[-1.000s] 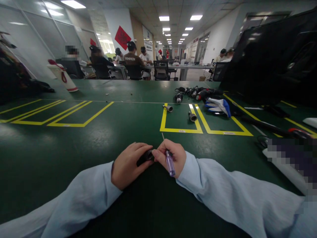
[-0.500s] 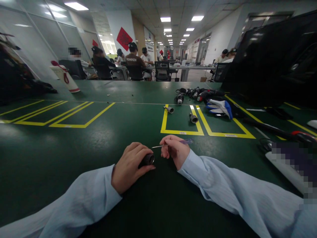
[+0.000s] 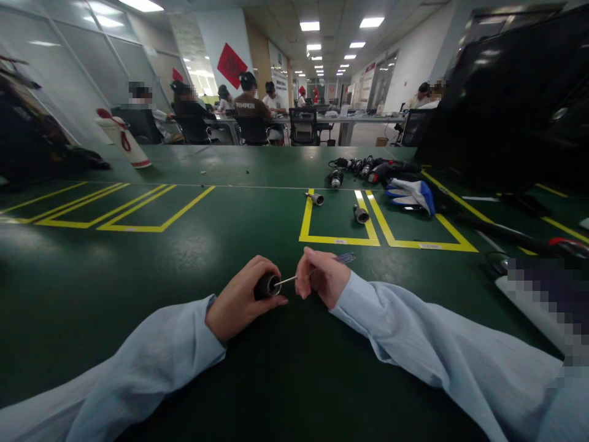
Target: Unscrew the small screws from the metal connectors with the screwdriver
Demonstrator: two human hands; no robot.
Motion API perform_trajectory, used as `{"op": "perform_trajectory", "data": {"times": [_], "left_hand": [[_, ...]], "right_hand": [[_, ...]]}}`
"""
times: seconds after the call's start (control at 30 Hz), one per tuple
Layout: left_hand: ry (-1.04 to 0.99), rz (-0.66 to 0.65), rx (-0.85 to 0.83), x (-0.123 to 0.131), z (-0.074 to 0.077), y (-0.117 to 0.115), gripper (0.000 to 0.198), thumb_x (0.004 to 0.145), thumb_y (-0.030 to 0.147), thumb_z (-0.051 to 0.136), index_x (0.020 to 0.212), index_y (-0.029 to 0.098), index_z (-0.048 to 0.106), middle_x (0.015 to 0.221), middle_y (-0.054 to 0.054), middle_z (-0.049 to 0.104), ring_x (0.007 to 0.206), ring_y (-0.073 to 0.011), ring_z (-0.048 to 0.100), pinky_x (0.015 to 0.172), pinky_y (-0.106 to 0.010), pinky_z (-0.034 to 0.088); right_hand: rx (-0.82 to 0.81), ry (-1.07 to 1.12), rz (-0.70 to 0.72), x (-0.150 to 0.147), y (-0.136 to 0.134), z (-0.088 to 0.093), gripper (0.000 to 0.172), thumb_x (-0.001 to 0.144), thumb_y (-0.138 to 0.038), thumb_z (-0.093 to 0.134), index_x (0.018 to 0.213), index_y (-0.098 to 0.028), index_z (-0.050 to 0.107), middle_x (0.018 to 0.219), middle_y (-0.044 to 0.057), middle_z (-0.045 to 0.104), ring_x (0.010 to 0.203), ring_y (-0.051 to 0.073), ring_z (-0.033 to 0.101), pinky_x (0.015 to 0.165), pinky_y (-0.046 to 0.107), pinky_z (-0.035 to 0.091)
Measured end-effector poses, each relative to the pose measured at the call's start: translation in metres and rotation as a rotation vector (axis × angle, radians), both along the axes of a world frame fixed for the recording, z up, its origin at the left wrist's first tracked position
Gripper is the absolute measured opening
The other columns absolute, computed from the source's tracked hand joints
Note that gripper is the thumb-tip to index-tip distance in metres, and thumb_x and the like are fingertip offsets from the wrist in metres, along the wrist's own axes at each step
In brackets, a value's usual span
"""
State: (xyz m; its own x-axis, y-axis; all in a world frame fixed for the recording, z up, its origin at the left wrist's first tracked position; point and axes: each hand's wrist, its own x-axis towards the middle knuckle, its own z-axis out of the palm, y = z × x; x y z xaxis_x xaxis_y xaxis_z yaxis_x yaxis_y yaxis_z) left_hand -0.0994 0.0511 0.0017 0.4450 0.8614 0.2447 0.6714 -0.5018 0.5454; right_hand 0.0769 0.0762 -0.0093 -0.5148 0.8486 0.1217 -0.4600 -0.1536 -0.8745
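My left hand is wrapped round a dark cylindrical part with a round open end that faces right. In my right hand is a screwdriver with a thin metal shaft and a clear purplish handle, which sticks out behind the fingers. Its tip reaches the open end of the dark part; how deep it goes in I cannot tell. Farther off, two metal socket-like pieces, a small one and a larger one, lie within a yellow-taped area.
The green table carries yellow tape outlines. At the back right are tools with coiled cords and a blue-and-white glove. A white cup-like container stands far left, a black screen at right. Several people sit beyond.
The dark part has tipped up slightly in my left hand, its open end more toward the screwdriver. The screwdriver's tip has come from above the part to its opening.
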Motion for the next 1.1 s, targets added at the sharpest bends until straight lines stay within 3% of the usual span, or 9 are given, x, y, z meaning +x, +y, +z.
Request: {"op": "perform_trajectory", "data": {"times": [0.2, 0.5, 0.63, 0.8, 0.97, 1.1], "left_hand": [[-0.034, 0.046, -0.039, 0.000, -0.004, -0.002, 0.034, 0.064, 0.036, 0.066, 0.088, 0.021, 0.046, 0.079, 0.000, 0.057, 0.067, -0.0141, 0.055, 0.057, -0.027, 0.046], [0.030, -0.011, -0.011, 0.006, 0.002, -0.004, 0.016, 0.071, 0.034, 0.058, 0.072, 0.018, 0.053, 0.067, 0.000, 0.056, 0.060, -0.0124, 0.051, 0.052, -0.024, 0.041], [0.023, -0.015, 0.004, 0.005, 0.002, -0.004, 0.016, 0.071, 0.032, 0.057, 0.068, 0.018, 0.051, 0.065, 0.000, 0.054, 0.056, -0.0113, 0.049, 0.050, -0.023, 0.039], [-0.025, -0.022, -0.008, 0.005, 0.001, -0.004, 0.017, 0.070, 0.031, 0.059, 0.068, 0.018, 0.050, 0.064, 0.002, 0.053, 0.056, -0.0101, 0.048, 0.050, -0.022, 0.038], [-0.037, -0.037, -0.015, 0.006, 0.003, -0.006, 0.014, 0.073, 0.027, 0.056, 0.069, 0.015, 0.049, 0.063, 0.002, 0.051, 0.056, -0.0088, 0.046, 0.051, -0.021, 0.037], [-0.016, -0.037, 0.010, 0.005, 0.003, -0.007, 0.010, 0.073, 0.023, 0.054, 0.070, 0.014, 0.050, 0.064, 0.001, 0.052, 0.057, -0.0091, 0.047, 0.052, -0.021, 0.037]], "right_hand": [[0.197, -0.210, -0.067, 0.002, -0.016, 0.004, 0.024, 0.073, -0.038, 0.051, 0.061, -0.018, 0.049, 0.037, -0.007, 0.046, 0.034, 0.007, 0.039, 0.039, 0.020, 0.028], [0.445, -0.455, -0.210, -0.001, -0.028, 0.002, 0.012, 0.073, -0.024, 0.056, 0.064, -0.017, 0.051, 0.053, -0.004, 0.052, 0.048, 0.009, 0.046, 0.047, 0.021, 0.034], [0.324, -0.436, -0.181, -0.004, -0.024, -0.001, 0.015, 0.069, -0.027, 0.062, 0.061, -0.016, 0.054, 0.056, -0.001, 0.057, 0.053, 0.011, 0.051, 0.051, 0.024, 0.038], [0.120, -0.235, -0.089, -0.007, -0.017, -0.008, 0.029, 0.062, -0.040, 0.068, 0.062, -0.015, 0.053, 0.059, -0.001, 0.062, 0.056, 0.012, 0.058, 0.058, 0.027, 0.045], [0.096, -0.208, -0.048, -0.005, -0.017, -0.006, 0.029, 0.061, -0.039, 0.069, 0.064, -0.015, 0.054, 0.060, -0.001, 0.062, 0.056, 0.010, 0.058, 0.059, 0.025, 0.045], [0.182, -0.287, -0.146, -0.005, -0.023, 0.000, 0.022, 0.066, -0.034, 0.066, 0.063, -0.015, 0.056, 0.058, -0.002, 0.061, 0.053, 0.009, 0.054, 0.053, 0.023, 0.040]]}}
